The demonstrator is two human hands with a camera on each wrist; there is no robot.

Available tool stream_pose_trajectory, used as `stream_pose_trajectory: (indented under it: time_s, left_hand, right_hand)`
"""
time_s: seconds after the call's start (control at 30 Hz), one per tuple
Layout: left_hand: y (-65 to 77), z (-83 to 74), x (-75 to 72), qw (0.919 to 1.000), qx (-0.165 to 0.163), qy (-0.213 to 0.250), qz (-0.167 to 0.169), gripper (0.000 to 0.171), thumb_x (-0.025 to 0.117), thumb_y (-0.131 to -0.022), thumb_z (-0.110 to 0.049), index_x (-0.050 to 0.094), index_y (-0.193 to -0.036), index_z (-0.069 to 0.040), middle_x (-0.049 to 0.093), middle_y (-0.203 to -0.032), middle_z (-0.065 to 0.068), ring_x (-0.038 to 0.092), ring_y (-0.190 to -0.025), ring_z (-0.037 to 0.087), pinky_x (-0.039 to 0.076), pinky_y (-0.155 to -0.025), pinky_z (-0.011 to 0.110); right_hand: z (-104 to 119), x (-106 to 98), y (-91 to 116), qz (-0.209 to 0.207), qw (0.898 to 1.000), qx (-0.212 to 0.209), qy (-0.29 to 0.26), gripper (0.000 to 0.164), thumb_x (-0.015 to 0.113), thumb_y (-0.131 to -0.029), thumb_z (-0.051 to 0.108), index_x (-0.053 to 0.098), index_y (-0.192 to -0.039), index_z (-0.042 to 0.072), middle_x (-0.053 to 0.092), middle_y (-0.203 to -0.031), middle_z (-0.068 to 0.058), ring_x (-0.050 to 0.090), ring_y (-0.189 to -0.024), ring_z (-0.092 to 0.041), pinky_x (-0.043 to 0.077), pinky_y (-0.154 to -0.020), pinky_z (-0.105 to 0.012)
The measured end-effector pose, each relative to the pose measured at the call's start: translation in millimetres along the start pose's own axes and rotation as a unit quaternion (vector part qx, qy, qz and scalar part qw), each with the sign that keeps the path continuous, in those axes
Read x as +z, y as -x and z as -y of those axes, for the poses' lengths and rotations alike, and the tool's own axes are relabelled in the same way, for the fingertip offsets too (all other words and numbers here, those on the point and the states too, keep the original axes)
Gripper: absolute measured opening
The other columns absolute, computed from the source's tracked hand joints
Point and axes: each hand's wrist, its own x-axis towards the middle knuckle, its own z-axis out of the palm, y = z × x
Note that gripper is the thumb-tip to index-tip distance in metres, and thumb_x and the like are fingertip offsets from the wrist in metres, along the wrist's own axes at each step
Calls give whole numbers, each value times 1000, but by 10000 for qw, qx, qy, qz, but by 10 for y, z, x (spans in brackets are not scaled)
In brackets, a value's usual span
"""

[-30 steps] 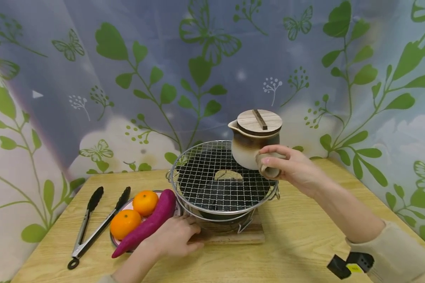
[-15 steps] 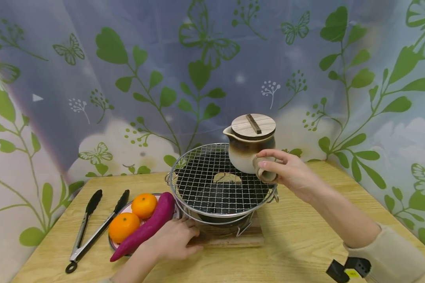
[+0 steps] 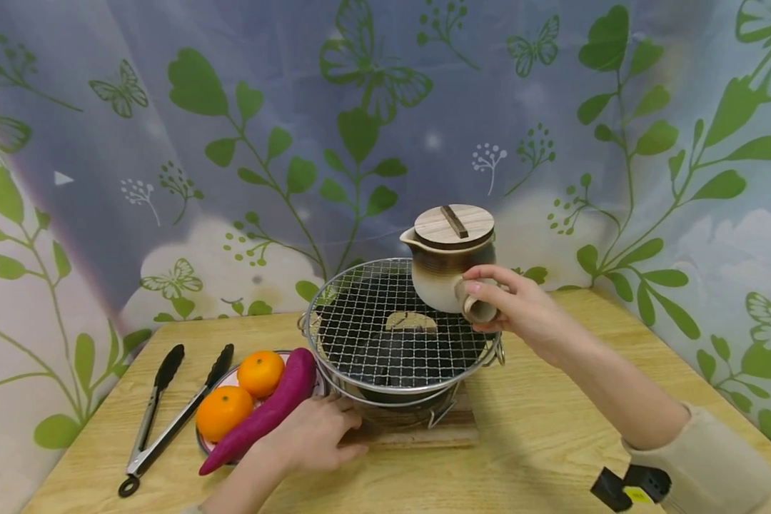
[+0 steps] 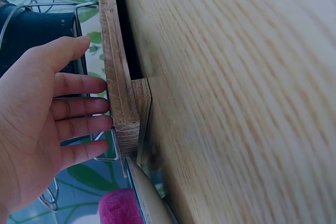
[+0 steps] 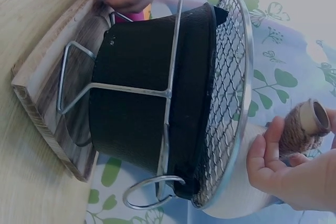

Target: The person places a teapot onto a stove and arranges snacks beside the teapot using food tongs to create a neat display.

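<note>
My right hand (image 3: 520,303) grips the stubby side handle (image 3: 478,303) of a brown-and-cream ceramic teapot (image 3: 446,275) with a wooden lid (image 3: 455,225). The teapot is upright at the back right of a round wire grill mesh (image 3: 360,335); whether its base bears on the mesh I cannot tell. Under the mesh stands a black stove (image 5: 142,66) in a wire frame, on a wooden board (image 5: 52,51). With fingers stretched out, my left hand (image 3: 315,432) lies at the board's front left corner; in the left wrist view its fingertips (image 4: 102,121) meet the board's edge (image 4: 123,98).
Left of the stove, a plate (image 3: 321,385) carries two oranges (image 3: 225,414) and a purple sweet potato (image 3: 270,421). Black-tipped metal tongs (image 3: 144,457) lie spread on the wooden table (image 3: 552,442) at far left. A patterned curtain (image 3: 283,86) hangs behind.
The right hand has brought the teapot a little left and slightly lower over the mesh, turning it slightly. My left hand keeps its place by the board.
</note>
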Motion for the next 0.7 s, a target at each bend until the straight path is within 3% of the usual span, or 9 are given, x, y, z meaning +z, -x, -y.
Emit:
stream_pose_trajectory:
  time_s: [0.13,0.33,0.6,0.7]
  left_hand:
    - [-3,2,-10,10000,-37,-83,22,26,61,-82,-45,62,-78,-19,57,-86,-5,57,-79,16,46,-70,32]
    - [-8,-2,-11,10000,-26,-26,43,26,61,-82,-44,60,-75,-20,57,-85,-5,57,-80,16,46,-68,30]
    - [-5,-4,2,10000,-52,11,54,26,61,-82,-44,58,-73,-20,55,-83,-6,56,-77,16,45,-64,28]
    - [-4,-5,-1,9999,-66,16,83,26,61,-82,-44,59,-74,-20,55,-83,-6,56,-77,15,45,-64,28]
  right_hand:
    - [28,-18,15,20,9980,-133,610,48,47,-97,31,40,-131,-1,44,-123,-22,60,-89,-21,52,-80,-36]
    - [33,-27,66,-166,9849,-407,1673,50,42,-98,38,42,-134,4,51,-124,-19,62,-90,-24,51,-80,-41]
    - [-26,-83,113,-464,9715,-758,2199,42,43,-98,35,50,-129,6,60,-104,-13,57,-84,-23,47,-75,-39]
    - [-49,-119,145,-517,9666,-922,2337,40,45,-98,30,51,-128,4,61,-107,-13,58,-89,-24,46,-79,-41]
